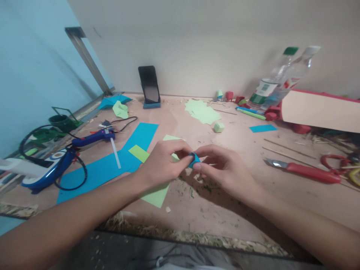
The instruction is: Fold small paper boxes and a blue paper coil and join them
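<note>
Between both hands, above the middle of the table, is a small folded piece of blue paper [194,161]. My left hand [165,161] pinches it from the left with thumb and fingers. From the right, thumb and fingertips of my right hand [222,165] close on the same piece. Under my left hand lie a light green paper sheet [156,197] and large blue paper strips [107,168], with a narrow yellow-green strip [138,153] on top. A small folded light green paper block [219,128] sits beyond my right hand.
A blue glue gun [92,138] with a cord lies left. A phone [149,84] leans on a stand at the back. Right are a red-handled cutter [312,172], thin sticks [289,148] and two bottles [264,90]. Light green cut paper [202,111] lies near the wall.
</note>
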`<state>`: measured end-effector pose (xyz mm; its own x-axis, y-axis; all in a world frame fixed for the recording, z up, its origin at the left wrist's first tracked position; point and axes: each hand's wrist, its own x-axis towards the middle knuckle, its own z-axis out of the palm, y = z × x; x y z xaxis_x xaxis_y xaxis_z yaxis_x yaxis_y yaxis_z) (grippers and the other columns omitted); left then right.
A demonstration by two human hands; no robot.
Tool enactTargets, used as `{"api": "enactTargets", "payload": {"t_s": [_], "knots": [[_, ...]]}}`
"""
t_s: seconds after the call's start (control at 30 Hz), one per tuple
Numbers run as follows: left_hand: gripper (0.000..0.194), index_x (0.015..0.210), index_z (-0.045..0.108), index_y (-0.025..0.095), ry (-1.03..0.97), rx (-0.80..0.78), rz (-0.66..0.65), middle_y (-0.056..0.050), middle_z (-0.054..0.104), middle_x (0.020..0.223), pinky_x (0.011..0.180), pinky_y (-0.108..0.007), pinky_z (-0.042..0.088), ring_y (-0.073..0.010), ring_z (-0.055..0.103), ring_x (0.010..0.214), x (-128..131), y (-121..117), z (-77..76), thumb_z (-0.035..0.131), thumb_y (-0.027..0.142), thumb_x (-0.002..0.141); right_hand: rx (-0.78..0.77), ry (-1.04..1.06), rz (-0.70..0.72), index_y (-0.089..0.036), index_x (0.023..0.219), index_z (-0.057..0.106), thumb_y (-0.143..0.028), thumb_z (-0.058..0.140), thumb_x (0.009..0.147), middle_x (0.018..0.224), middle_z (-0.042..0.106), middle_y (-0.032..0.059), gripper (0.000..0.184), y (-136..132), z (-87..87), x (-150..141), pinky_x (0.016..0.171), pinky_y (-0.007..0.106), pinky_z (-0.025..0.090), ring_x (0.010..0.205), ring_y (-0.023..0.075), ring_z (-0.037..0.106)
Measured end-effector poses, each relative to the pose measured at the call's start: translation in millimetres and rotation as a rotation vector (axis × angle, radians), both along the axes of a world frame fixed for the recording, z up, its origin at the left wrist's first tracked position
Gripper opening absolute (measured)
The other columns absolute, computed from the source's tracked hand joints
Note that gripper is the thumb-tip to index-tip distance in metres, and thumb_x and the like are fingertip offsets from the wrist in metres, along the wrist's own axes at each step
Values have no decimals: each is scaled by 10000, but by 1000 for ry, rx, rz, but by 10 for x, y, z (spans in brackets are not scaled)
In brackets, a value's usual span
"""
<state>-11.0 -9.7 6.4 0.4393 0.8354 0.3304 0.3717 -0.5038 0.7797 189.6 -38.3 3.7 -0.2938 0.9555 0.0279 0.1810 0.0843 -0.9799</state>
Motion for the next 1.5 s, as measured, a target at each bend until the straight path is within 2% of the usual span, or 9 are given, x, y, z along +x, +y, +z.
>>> {"api": "enactTargets", "payload": {"t_s": [0.2,0.47,0.8,0.9,1.07,1.2,1.3,1.4,1.5], "knots": [[73,822,753,175,45,-111,-44,-1,745,743,680,-257,502,-143,672,699,-28,58,38,689,169,856,-10,-5,-11,-217,1031,731,-339,802,842,979,812,57,235,20,-1,14,662,321,614,779,219,785],[111,791,761,182,58,-157,-72,-14,738,720,630,-251,511,-154,679,677,-71,84,-6,672,198,857,11,-105,17,-225,1048,734,-313,772,852,890,815,44,219,5,-28,15,648,329,605,735,220,771],[157,700,674,178,-10,-312,-21,23,694,647,551,-210,484,-127,666,602,-40,47,8,602,61,776,29,-127,20,-235,1049,739,-306,776,847,785,792,19,218,-10,-14,3,595,300,573,653,193,733],[123,712,692,172,-74,-365,-33,9,699,645,549,-227,510,-136,678,581,-27,47,-19,641,92,791,41,-122,-17,-228,1006,749,-309,797,829,800,790,26,200,2,-17,9,601,302,571,649,189,721],[87,844,769,168,-198,-423,-18,-25,737,735,564,-252,534,-161,699,630,-17,112,-50,798,223,783,-107,36,-72,-202,977,743,-392,875,757,808,789,47,319,61,-61,57,585,305,574,665,209,741],[169,962,770,173,-229,-213,-5,-38,756,853,699,-272,558,-161,700,763,-69,150,8,798,289,843,-204,242,-66,-213,1023,740,-407,940,711,918,821,66,419,97,-68,89,627,303,596,788,253,799],[92,961,727,159,-203,139,-44,-48,738,870,738,-278,540,-148,668,779,-151,141,50,660,221,950,-220,347,-76,-230,998,764,-330,966,692,996,822,47,381,99,-55,90,607,263,588,775,210,789],[80,991,713,139,-56,556,-154,-44,705,791,669,-292,488,-152,623,696,-208,127,41,671,199,960,-228,400,-86,-238,962,773,-242,972,677,1093,811,37,348,104,-78,90,614,248,603,790,178,774],[126,995,729,145,131,793,-177,-36,703,745,621,-310,428,-163,632,667,-206,117,-1,681,262,992,-241,435,-46,-244,949,771,-190,976,662,1105,807,23,357,115,-133,95,632,257,629,777,165,769]]}}
